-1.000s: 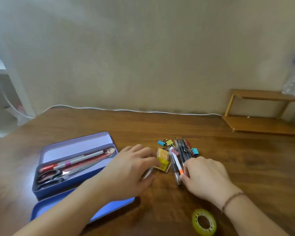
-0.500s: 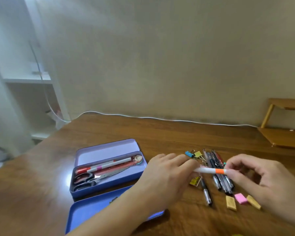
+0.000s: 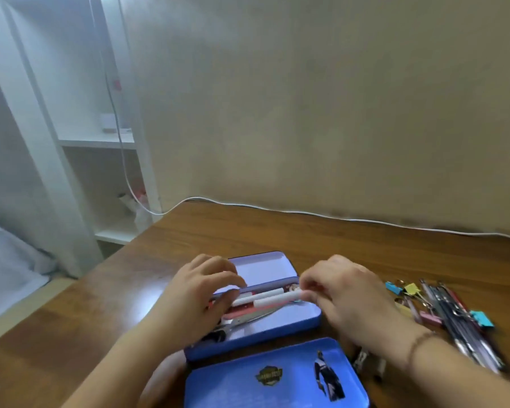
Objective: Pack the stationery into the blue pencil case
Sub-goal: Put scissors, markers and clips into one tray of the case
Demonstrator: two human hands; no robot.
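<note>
The blue pencil case [image 3: 280, 328] lies open on the wooden desk, with scissors [image 3: 248, 319] and a red-and-white pen inside. Both hands hover over it. My right hand [image 3: 345, 298] pinches one end of a white marker [image 3: 274, 299] that lies lengthwise over the case. The fingers of my left hand [image 3: 200, 295] curl round the marker's other end. To the right on the desk lie several dark pens [image 3: 454, 316] and coloured binder clips [image 3: 409, 288].
The case's blue lid [image 3: 277, 378], with stickers on it, lies flat just in front of the case. A white cable [image 3: 306, 213] runs along the desk's back edge by the wall. A white shelf unit [image 3: 106, 136] stands at the left, past the desk's edge.
Both hands carried the white marker left from the pile of pens to above the open case. The camera has turned left, so the pens now sit at the right edge.
</note>
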